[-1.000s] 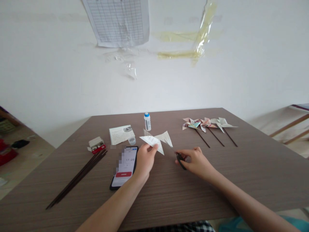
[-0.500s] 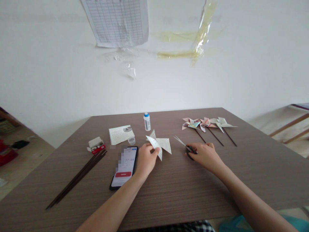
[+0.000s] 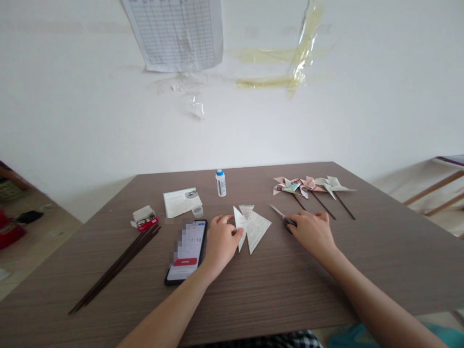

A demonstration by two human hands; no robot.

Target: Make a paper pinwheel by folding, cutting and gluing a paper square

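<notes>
My left hand [image 3: 220, 242] pinches the edge of a cut white paper piece [image 3: 253, 225] whose triangular flaps lie low over the brown table [image 3: 253, 290]. My right hand [image 3: 312, 231] rests on the table to the right of the paper, fingers closed over the dark handles of a pair of scissors [image 3: 281, 213]. The scissor blades point away toward the back left. A phone [image 3: 187, 249] with a lit screen lies just left of my left hand.
Three finished paper pinwheels [image 3: 311, 186] on dark sticks lie at the back right. A glue bottle [image 3: 221, 182], a small clear cap [image 3: 197, 210], a paper pad [image 3: 180, 201], a staple box [image 3: 145, 217] and a bundle of dark sticks [image 3: 118, 263] sit left and behind.
My right hand moved right with the scissors, away from the paper, and lowered them to the table. My left hand brought the paper down toward the table.
</notes>
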